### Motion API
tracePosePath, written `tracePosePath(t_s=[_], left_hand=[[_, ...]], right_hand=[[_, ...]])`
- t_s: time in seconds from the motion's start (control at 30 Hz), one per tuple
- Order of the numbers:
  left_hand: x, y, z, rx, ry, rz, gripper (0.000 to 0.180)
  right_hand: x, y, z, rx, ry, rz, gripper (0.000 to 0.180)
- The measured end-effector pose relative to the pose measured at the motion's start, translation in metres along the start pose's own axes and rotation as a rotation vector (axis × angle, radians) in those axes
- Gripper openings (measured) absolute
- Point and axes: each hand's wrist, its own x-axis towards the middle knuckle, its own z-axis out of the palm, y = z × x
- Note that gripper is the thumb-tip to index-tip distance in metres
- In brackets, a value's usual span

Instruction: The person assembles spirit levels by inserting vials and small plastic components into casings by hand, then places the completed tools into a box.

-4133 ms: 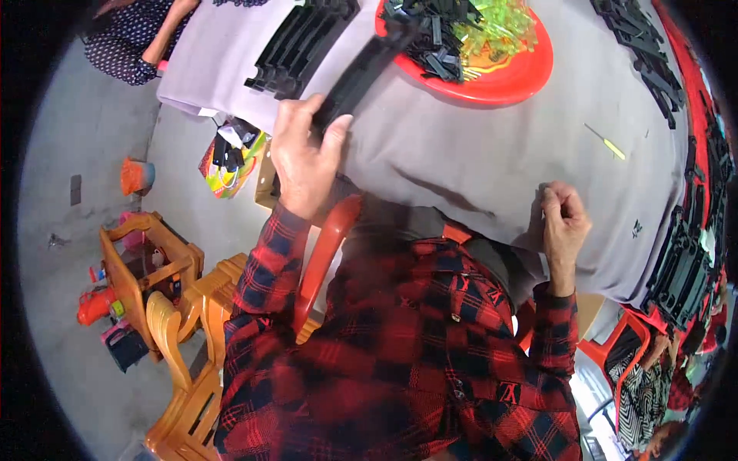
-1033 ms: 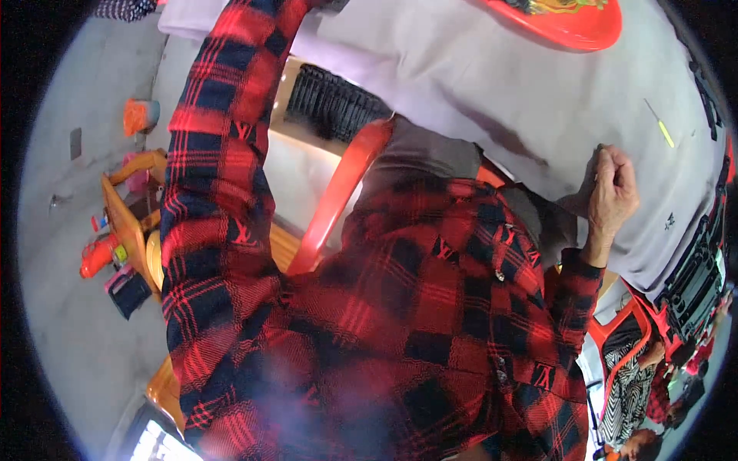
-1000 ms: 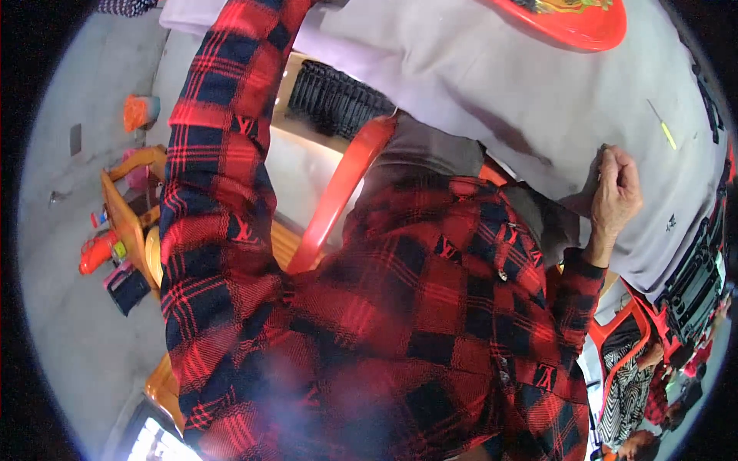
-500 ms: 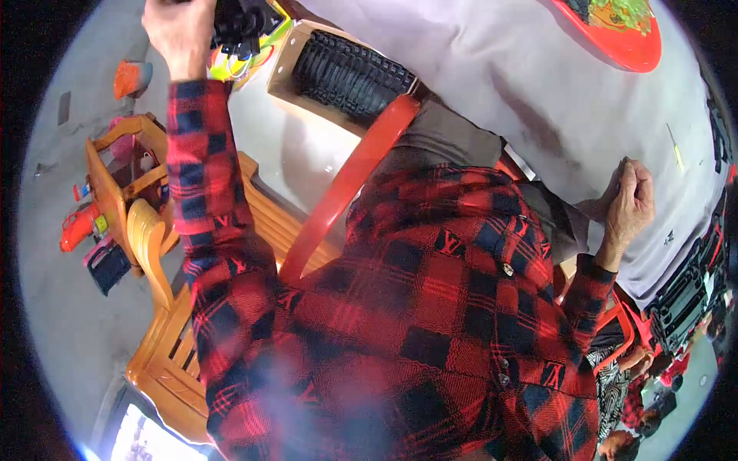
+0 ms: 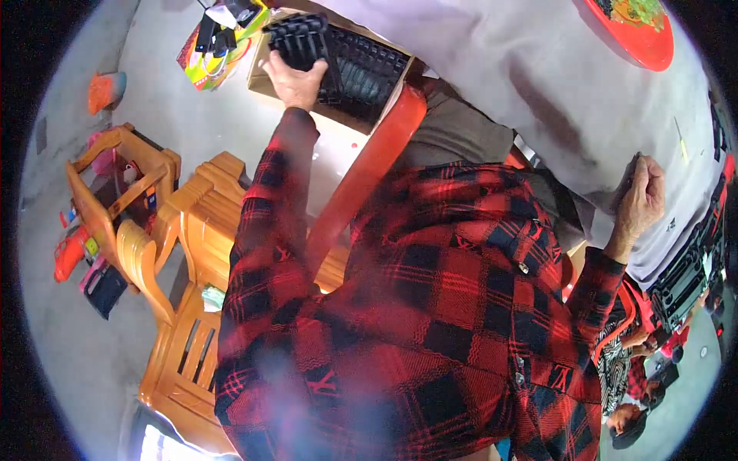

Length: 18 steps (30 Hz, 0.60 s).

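Observation:
My left hand [image 5: 294, 83] is closed around a black ribbed plastic piece [image 5: 298, 40], possibly several stacked together. It is over the left end of an open cardboard box [image 5: 350, 121]. Rows of similar black plastic pieces [image 5: 367, 73] fill the box. On the right, my right hand [image 5: 643, 198] rests by the grey cloth-covered table [image 5: 469, 46] with its fingers curled and pressed together. Something small and dark shows at its fingertips, too small to name. A thin yellow-handled tool [image 5: 683, 147] lies on the cloth beyond that hand.
A red plate [image 5: 642, 46] with green and black bits stands at the far right. Colourful packaging [image 5: 219, 61] with black devices is left of the box. A red chair arm [image 5: 373, 165] crosses before me; a wooden bench [image 5: 211, 246] stands left. Other people [image 5: 626, 419] sit lower right.
My left hand has come from the far left to the box and now holds a black piece over it. The right hand has kept its curled pose. The view has shifted slightly.

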Motion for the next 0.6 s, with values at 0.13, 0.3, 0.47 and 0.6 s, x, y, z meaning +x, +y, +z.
tracePosePath(t_s=[0.13, 0.3, 0.47, 0.6], left_hand=[[-0.019, 0.016, 0.028, 0.07, -0.13, 0.038, 0.098], [-0.038, 0.009, 0.057, 0.2, -0.236, 0.065, 0.097], [-0.052, 0.021, 0.076, 0.197, -0.329, 0.078, 0.093], [-0.064, 0.032, 0.089, 0.245, -0.436, 0.054, 0.092]], right_hand=[[-0.003, -0.001, -0.003, 0.056, -0.005, 0.093, 0.006], [-0.002, -0.009, 0.003, 0.014, 0.009, 0.025, 0.008], [-0.002, -0.003, -0.001, -0.001, 0.025, 0.027, 0.008], [-0.003, -0.006, 0.003, 0.001, 0.034, 0.026, 0.008]])
